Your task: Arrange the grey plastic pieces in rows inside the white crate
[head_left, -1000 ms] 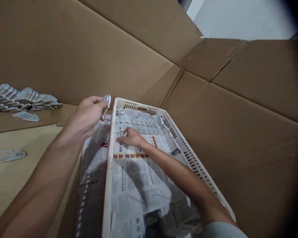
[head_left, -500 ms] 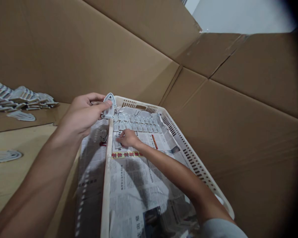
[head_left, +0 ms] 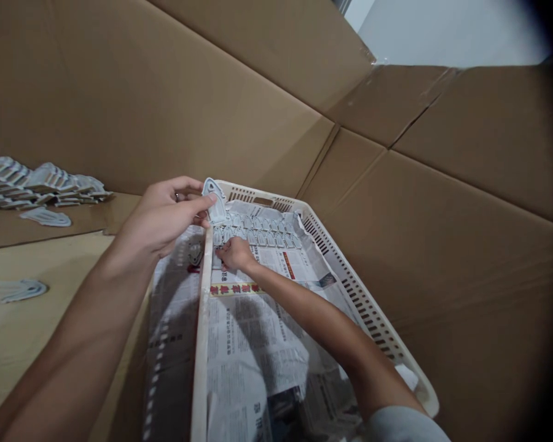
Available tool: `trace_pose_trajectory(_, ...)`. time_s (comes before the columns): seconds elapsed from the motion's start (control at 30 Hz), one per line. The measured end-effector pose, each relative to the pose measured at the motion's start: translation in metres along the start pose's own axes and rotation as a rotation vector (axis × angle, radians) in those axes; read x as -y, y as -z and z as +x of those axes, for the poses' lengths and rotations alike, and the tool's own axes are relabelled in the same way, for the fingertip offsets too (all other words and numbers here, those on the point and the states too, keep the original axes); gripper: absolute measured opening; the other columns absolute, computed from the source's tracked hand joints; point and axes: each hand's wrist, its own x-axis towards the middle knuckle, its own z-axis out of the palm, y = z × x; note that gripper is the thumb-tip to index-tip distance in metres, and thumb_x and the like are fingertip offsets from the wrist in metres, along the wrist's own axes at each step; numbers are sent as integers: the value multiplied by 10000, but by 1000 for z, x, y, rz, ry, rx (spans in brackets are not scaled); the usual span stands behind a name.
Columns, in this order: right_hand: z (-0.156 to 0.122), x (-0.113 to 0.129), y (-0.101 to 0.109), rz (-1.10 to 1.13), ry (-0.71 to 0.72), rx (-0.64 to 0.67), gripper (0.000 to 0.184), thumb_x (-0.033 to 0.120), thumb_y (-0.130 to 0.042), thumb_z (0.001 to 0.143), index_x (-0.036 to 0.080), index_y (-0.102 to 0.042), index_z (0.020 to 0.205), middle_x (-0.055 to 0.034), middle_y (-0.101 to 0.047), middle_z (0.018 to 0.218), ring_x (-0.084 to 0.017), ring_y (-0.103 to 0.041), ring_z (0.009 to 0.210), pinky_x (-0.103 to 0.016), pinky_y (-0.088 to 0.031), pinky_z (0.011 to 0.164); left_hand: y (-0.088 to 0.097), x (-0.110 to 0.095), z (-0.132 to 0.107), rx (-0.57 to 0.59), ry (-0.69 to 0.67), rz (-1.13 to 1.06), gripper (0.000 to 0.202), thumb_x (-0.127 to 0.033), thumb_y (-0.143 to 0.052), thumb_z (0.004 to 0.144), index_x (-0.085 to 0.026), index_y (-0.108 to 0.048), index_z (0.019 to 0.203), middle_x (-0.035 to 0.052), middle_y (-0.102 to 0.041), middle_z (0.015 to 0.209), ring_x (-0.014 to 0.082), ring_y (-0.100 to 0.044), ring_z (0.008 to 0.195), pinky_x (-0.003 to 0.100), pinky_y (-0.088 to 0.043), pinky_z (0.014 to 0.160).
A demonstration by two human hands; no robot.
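Note:
My left hand pinches a flat, pale arch-shaped piece between thumb and fingers, upright above the left rim of a white plastic basket. Inside the basket my right hand has its fingers closed at the left side. They are on another pale piece, mostly hidden beneath them, against the newspaper lining. Just beyond, similar arch-shaped pieces lie side by side in two rows across the far end.
Stacks of the same pieces stand on cardboard at the far left, with a loose piece in front. Another loose piece rests on the pale tabletop. Tall cardboard walls enclose the back and right.
My left hand has moved slightly right with its piece, which now tilts a little over the basket's rim. My right hand stays at nearly the same spot, its fingers covering more of its piece.

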Motion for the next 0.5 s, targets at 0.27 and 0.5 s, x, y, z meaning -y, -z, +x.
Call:
trace_pose_trajectory(0.27, -19, 23, 56, 327, 288, -155, 449, 492, -445, 1105, 175, -696, 911, -53, -717, 825, -133, -635, 684, -228, -482, 607, 5, 7, 1, 58, -69, 127, 159, -264, -820, 761, -165, -779, 880, 64, -709, 833, 145, -597, 598, 273, -487, 575)
trace_pose_trajectory(0.5, -59, 49, 104, 413, 637, -7, 229, 441, -699, 972, 220, -655, 1013, -12, -672, 925, -126, -594, 761, -216, -473, 637, -9, 2, -8, 58, -45, 220, 135, -191, -789, 824, -160, -731, 942, 47, -682, 714, 156, -584, 544, 265, -421, 527)
